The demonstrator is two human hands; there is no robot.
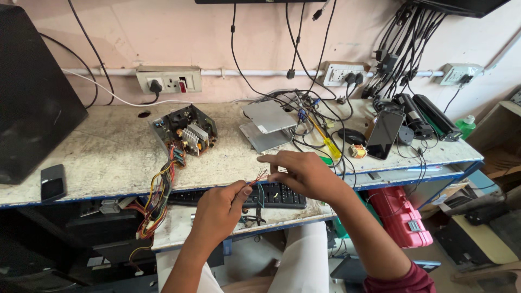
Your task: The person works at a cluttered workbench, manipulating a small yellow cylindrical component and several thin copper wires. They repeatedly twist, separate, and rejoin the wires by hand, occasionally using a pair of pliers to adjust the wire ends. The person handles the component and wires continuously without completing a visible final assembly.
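Red and orange thin wires [259, 178] pinched between both my hands, above the black keyboard [271, 195].

From the head view: my left hand [217, 211] has its grip closed on the wires' lower end, my right hand [304, 174] pinches their upper end with fingertips. Both hover over the lower shelf [179, 228], just in front of the marble desk [108, 157], where an opened power supply [184, 132] trails a coloured cable bundle [157, 198].

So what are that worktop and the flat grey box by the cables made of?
The worktop looks like speckled stone or terrazzo, matte and worn, with a blue-painted edge. The grey box seems bare sheet metal: thin, folded, dull sheen. Neither is certain.
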